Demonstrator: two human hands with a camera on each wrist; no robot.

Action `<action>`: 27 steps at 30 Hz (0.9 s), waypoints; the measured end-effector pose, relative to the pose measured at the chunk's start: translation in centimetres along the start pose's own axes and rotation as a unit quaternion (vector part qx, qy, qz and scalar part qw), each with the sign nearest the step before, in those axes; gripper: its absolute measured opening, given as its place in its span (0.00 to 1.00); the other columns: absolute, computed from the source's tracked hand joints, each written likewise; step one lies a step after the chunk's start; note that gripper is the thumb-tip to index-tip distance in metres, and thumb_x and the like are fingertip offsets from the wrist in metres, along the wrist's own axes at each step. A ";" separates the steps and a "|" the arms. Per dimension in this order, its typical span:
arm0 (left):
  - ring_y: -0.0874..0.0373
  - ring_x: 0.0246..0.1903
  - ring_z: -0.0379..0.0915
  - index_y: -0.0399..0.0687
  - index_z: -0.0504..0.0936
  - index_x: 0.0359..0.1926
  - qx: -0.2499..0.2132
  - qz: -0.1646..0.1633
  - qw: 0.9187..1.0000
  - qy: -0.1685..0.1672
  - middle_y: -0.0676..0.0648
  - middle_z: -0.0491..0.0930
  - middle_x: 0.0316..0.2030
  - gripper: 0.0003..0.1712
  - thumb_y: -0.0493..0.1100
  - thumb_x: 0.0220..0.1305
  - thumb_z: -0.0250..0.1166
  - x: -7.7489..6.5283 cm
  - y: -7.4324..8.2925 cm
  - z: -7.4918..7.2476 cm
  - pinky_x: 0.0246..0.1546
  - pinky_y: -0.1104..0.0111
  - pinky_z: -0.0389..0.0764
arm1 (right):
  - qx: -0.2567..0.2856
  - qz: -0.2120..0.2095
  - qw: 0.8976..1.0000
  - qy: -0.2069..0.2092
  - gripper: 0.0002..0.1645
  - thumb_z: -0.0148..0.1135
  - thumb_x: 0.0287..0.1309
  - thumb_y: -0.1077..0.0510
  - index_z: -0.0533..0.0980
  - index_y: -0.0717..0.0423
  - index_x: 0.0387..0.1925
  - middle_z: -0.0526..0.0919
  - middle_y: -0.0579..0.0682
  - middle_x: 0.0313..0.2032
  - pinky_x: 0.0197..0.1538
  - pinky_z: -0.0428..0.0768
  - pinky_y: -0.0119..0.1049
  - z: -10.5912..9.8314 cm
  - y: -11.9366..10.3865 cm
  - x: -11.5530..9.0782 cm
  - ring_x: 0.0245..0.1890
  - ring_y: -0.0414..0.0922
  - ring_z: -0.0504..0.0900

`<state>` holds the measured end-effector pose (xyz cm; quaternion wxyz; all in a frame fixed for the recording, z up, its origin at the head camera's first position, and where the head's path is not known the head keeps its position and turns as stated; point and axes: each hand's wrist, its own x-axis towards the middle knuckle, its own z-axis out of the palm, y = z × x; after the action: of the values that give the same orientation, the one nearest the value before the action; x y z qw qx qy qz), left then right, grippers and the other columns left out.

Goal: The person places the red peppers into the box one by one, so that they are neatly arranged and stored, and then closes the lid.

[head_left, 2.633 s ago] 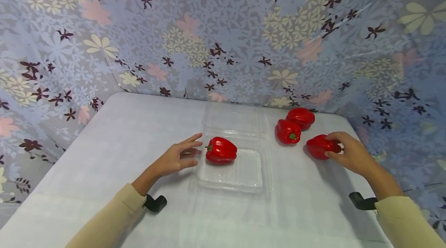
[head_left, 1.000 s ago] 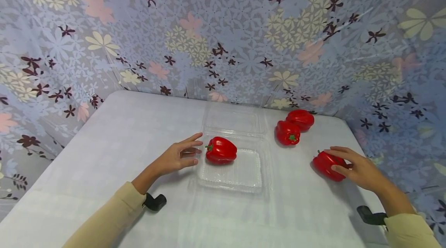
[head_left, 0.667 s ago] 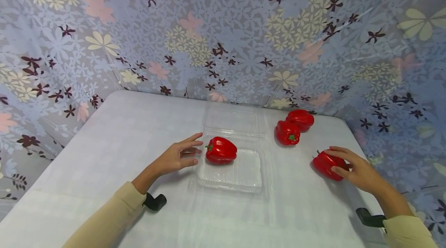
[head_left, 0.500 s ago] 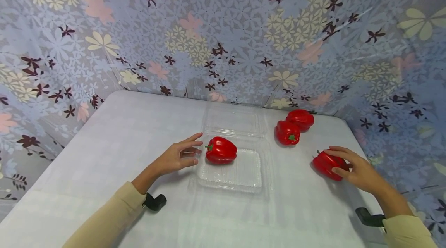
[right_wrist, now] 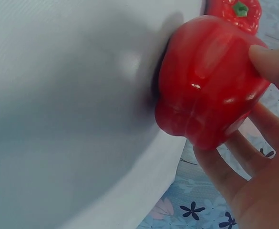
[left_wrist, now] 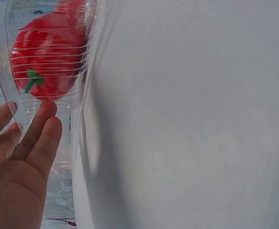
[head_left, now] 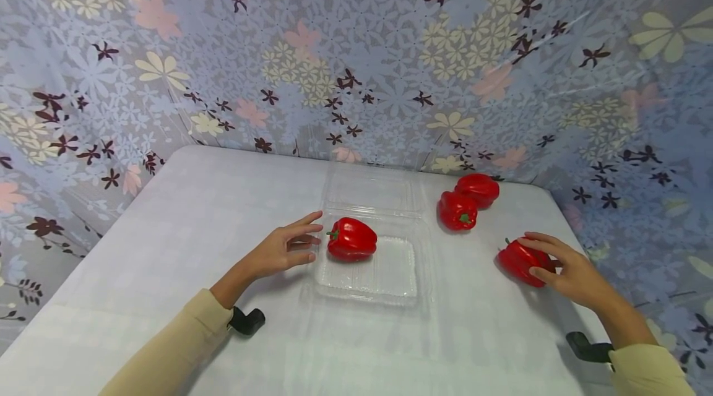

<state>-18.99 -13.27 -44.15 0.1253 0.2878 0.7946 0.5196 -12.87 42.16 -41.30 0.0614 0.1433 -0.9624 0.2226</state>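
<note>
At the right of the table, my right hand (head_left: 565, 269) holds a red bell pepper (head_left: 520, 261), thumb on one side and fingers on the other. In the right wrist view this bell pepper (right_wrist: 211, 81) sits low against the white surface, its stem out of sight. My left hand (head_left: 281, 250) is by the left edge of a clear plastic clamshell container (head_left: 390, 272), fingers extended. Its fingertips (left_wrist: 46, 107) are at the container's wall and rim in the left wrist view. Inside the container's base lies another red bell pepper (head_left: 352, 239), green stem pointing left.
Two more red bell peppers, a nearer one (head_left: 457, 210) and a farther one (head_left: 478, 190), lie touching at the back right. The container's lid (head_left: 372, 192) is folded back towards the floral curtain (head_left: 356, 55). A white cloth covers the table (head_left: 223, 198).
Since the earliest frame, my right hand has shifted the bell pepper towards me and slightly right, turning its stem to the back left. Since then it has held almost still. My left hand stays in place.
</note>
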 end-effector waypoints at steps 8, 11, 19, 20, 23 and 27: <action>0.40 0.61 0.76 0.35 0.68 0.69 0.003 0.003 1.000 0.000 0.40 0.54 0.77 0.34 0.35 0.63 0.65 0.0 -0.1 0.0 0.64 0.50 0.76 | 0.004 -0.005 1.000 0.005 0.34 0.74 0.50 0.64 0.75 0.57 0.61 0.73 0.67 0.61 0.38 0.77 0.18 0.0 0.1 -0.2 0.54 0.13 0.57; 0.40 0.61 0.76 0.34 0.68 0.69 0.004 0.005 1.000 0.001 0.40 0.54 0.77 0.34 0.35 0.63 0.65 0.0 -0.1 0.0 0.64 0.50 0.76 | -0.001 0.003 1.000 0.001 0.36 0.74 0.48 0.64 0.75 0.56 0.61 0.72 0.66 0.61 0.38 0.78 0.19 0.0 0.0 -0.2 0.55 0.34 0.70; 0.39 0.62 0.75 0.34 0.68 0.69 0.004 0.007 1.000 -0.002 0.40 0.54 0.77 0.33 0.35 0.64 0.64 0.1 -0.1 -0.1 0.63 0.50 0.76 | -0.009 0.014 1.000 0.003 0.36 0.74 0.48 0.66 0.74 0.59 0.61 0.72 0.68 0.62 0.38 0.86 0.31 0.4 -0.1 -0.3 0.54 0.64 0.72; 0.39 0.62 0.75 0.35 0.67 0.69 0.003 0.006 1.000 -0.002 0.40 0.54 0.77 0.33 0.35 0.64 0.64 0.1 -0.1 0.0 0.63 0.50 0.76 | -0.008 0.014 1.000 0.004 0.36 0.73 0.48 0.66 0.74 0.60 0.62 0.71 0.69 0.62 0.39 0.84 0.28 0.4 -0.1 -0.3 0.54 0.65 0.72; 0.39 0.62 0.75 0.34 0.67 0.69 0.004 0.010 1.000 -0.003 0.40 0.54 0.77 0.33 0.35 0.64 0.64 0.1 0.0 0.0 0.64 0.49 0.75 | -0.015 0.008 1.000 0.017 0.36 0.74 0.48 0.66 0.74 0.60 0.61 0.72 0.68 0.61 0.38 0.76 0.17 0.5 -0.1 -0.5 0.53 0.63 0.72; 0.39 0.62 0.75 0.33 0.67 0.69 0.008 0.014 1.000 -0.002 0.39 0.54 0.77 0.33 0.35 0.64 0.64 0.0 -0.1 0.0 0.64 0.49 0.75 | -0.018 -0.011 0.999 0.024 0.35 0.73 0.49 0.66 0.74 0.60 0.61 0.72 0.68 0.61 0.39 0.76 0.18 0.5 -0.2 -0.5 0.52 0.62 0.72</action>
<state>-19.01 -13.30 -44.21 0.1172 0.3004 0.7943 0.5148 -12.41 41.90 -41.79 0.0900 0.1474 -0.9628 0.2078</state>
